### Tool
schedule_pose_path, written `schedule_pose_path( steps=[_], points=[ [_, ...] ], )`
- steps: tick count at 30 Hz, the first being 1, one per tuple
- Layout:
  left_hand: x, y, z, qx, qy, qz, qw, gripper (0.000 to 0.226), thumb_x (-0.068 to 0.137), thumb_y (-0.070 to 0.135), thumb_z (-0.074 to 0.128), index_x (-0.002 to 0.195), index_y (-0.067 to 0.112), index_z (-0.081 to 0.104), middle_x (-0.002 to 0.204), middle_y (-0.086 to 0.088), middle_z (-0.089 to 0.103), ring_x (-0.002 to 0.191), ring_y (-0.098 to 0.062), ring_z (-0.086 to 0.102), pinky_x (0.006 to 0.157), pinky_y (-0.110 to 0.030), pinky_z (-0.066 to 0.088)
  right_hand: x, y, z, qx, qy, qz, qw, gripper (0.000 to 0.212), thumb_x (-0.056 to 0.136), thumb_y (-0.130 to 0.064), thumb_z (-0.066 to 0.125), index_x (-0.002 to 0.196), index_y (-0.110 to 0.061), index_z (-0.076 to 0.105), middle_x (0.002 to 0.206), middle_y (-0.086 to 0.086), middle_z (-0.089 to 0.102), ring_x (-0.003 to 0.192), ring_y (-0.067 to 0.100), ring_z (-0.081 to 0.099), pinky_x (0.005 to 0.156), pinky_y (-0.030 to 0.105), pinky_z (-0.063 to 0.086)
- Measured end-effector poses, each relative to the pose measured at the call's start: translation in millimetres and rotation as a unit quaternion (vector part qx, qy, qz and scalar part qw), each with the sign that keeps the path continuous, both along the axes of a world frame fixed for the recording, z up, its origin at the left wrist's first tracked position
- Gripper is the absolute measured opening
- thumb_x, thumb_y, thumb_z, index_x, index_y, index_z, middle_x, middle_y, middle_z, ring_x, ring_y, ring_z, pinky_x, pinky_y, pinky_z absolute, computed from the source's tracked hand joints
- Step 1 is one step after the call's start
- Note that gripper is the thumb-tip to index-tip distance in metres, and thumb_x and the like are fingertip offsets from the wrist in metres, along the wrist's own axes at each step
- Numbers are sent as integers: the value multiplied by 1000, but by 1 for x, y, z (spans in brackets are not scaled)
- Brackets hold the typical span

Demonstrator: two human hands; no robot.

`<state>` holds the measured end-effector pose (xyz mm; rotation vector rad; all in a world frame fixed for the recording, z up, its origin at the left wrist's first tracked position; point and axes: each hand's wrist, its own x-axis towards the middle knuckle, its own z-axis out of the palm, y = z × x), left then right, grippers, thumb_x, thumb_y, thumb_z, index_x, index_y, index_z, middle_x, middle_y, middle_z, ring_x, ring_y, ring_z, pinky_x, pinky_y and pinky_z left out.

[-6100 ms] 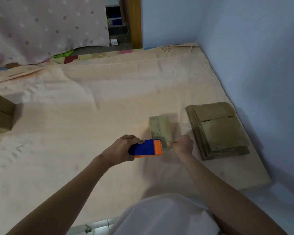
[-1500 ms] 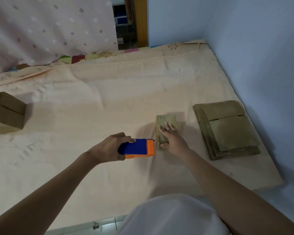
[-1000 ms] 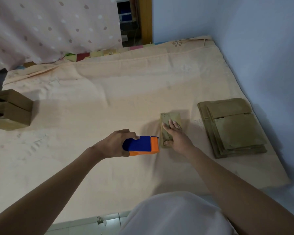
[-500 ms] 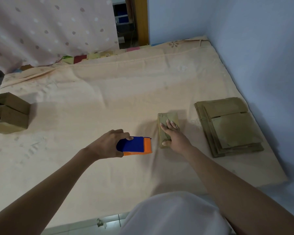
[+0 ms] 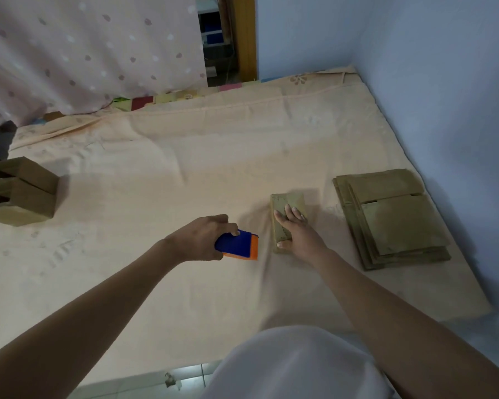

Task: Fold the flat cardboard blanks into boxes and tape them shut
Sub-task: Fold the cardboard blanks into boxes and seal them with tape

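Peach bedsheet (image 5: 185, 174) beside blue walls (image 5: 444, 82); left hand (image 5: 205, 237) gripping tape dispenser (image 5: 238, 245), right hand (image 5: 296, 234) flat on box (image 5: 288, 201).

1. We see a bed (image 5: 185, 174) as the carrier — peach sheet over it, wrinkled, running into the blue wall corner on the right.
2. Small folded box (image 5: 285, 201) lies on the sheet right of centre; its near part is hidden under a flat hand.
3. Stack of flat cardboard blanks (image 5: 392, 220) sits near the bed's right edge, just beside that box, not touching it.
4. Two assembled boxes (image 5: 20, 191) lie at the left edge, touching each other — open ends face left, partly cut off by the frame.
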<state>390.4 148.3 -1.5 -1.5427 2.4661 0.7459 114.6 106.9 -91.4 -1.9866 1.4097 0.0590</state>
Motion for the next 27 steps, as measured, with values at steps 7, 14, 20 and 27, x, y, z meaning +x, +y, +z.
schedule_pose_path(
  steps=[7,14,20,27],
  points=[
    [-39,-14,2,-1,-74,-52,996,48,73,23,72,120,24,58,97,8,48,80,-14,48,65,-24,36,2,-2,3,9,12,5,1000,88,97,-23,65,160,-28,4,167,1,-13,153,18,-16,122,33,1],
    [-81,-25,7,-9,-115,-45,992,33,70,40,72,95,20,64,88,2,60,83,-20,58,67,-27,47,1,-1,0,13,1,13,1000,88,99,-25,62,160,-24,-1,167,4,-14,152,19,-18,121,30,-2],
    [-119,-33,10,-32,-195,-79,977,31,72,28,74,80,21,46,78,4,49,81,-22,65,62,-28,45,2,0,-4,-11,-2,9,1000,89,96,-25,66,161,-23,5,168,8,-5,154,22,-10,121,26,-1],
    [-91,-36,-6,-28,-334,-66,940,36,84,14,71,119,17,60,120,-3,60,111,-24,63,74,-29,41,0,-2,-4,-7,-2,17,1000,86,98,-27,62,160,-23,2,167,6,-10,153,21,-15,118,25,-6]
  ],
)
